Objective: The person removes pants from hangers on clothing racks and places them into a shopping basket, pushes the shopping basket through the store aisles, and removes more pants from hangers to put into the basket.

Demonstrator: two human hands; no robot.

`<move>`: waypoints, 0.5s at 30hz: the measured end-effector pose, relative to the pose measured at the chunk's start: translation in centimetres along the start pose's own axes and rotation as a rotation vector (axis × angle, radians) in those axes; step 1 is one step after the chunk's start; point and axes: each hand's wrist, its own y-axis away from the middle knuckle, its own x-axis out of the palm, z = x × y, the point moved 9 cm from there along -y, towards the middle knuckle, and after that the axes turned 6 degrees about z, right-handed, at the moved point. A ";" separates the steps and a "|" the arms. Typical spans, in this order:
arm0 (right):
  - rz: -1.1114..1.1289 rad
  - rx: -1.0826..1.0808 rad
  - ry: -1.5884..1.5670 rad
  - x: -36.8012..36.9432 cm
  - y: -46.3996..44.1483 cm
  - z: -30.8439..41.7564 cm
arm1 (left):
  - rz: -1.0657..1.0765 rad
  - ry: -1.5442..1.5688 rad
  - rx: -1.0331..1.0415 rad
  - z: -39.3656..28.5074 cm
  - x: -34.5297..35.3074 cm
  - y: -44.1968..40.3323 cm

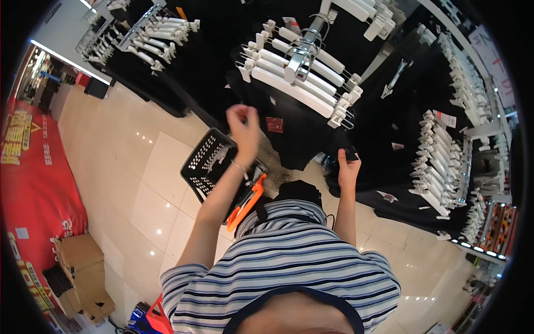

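Note:
Black garments (300,133) hang from white clip hangers (295,89) on a metal rail arm in front of me. My right hand (349,167) pinches the edge of the black cloth at its lower right. Raised to the left of the cloth, my left hand (245,131) has its thumb and fingertips curled together; whether anything thin is between them is too small to tell. A dark red tag (274,124) shows on the garment between my hands. Below my left hand is a black basket (207,161) with an orange handle (247,203).
More racks of dark clothes with white hangers (439,161) stand at right and upper left. A red banner-like cover (41,178) and cardboard boxes (83,273) are at the left. Glossy floor tiles (119,150) lie between.

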 end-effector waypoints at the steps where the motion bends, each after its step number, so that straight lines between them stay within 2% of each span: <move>1: 0.000 -0.007 0.005 0.4 0.2 0.4 | 0.199 0.031 -0.014 -2.3 2.4 1.9; 3: 0.140 0.007 -0.022 2.1 0.7 1.2 | 0.566 0.167 -0.053 -4.4 7.7 6.2; 5: 0.237 0.001 -0.044 2.9 1.1 1.0 | 0.508 -0.032 0.222 -8.3 8.7 7.6; 6: 0.265 0.023 -0.065 3.1 1.4 0.7 | 0.520 0.006 0.193 -8.2 9.4 8.0; 10: 0.215 0.195 -0.555 4.3 2.1 0.2 | 0.589 0.187 0.025 -8.3 10.4 9.3; 12: 0.234 0.191 -0.565 4.5 2.1 0.1 | 0.644 0.267 -0.055 -8.8 10.1 10.3; 13: 0.242 0.192 -0.571 4.5 2.2 -0.1 | 0.579 0.203 0.080 -10.0 9.3 9.9; 15: 0.252 0.162 -0.379 4.3 2.3 -0.3 | 0.447 0.076 0.345 -12.4 7.2 9.7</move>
